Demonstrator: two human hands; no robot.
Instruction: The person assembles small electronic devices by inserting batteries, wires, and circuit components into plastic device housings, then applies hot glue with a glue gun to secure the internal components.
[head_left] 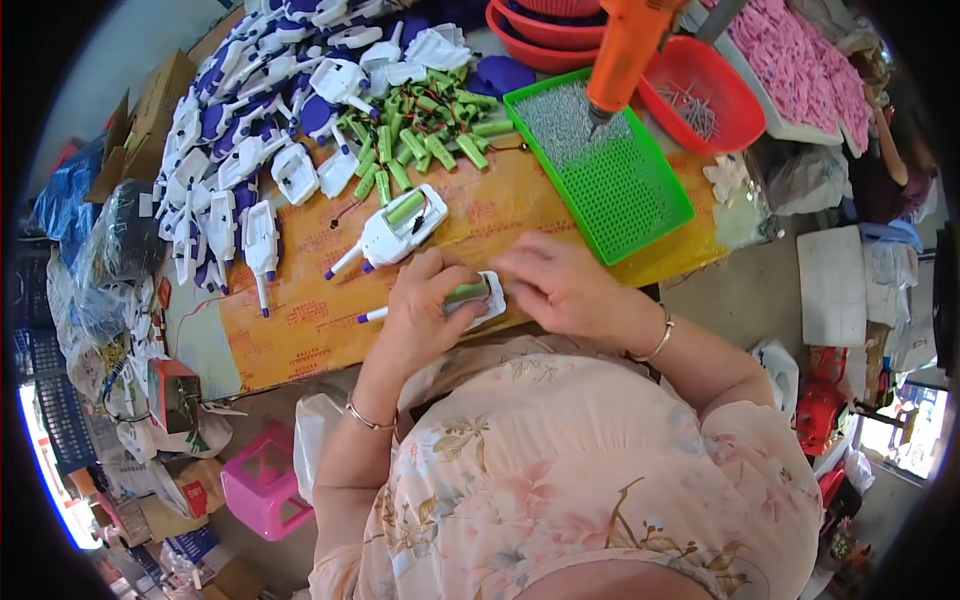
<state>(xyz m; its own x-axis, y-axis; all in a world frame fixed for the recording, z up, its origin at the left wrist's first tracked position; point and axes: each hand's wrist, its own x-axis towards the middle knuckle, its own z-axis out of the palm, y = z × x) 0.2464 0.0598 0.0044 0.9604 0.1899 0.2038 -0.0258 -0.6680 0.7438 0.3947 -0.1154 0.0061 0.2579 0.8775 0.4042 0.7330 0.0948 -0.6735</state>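
Note:
My left hand (432, 302) is closed around a small white plastic housing (492, 312) near the table's front edge. A green battery pack (466, 295) lies inside it, partly under my fingers, with dark and red wires at its right end. My right hand (565, 285) is just right of the housing, fingers bent together; whatever is between the fingertips is hidden. Just beyond my left hand lies another white housing (385, 240) with a green pack in it. Behind that is a pile of green battery packs (410, 150) with wires.
Many white and purple housings (230, 130) heap up at the far left. A green tray (640, 215) of small metal screws stands right of centre, under an orange electric screwdriver (625, 50). Beside it are a red bowl (735, 95) of metal pins and a pile of pink parts (780, 65).

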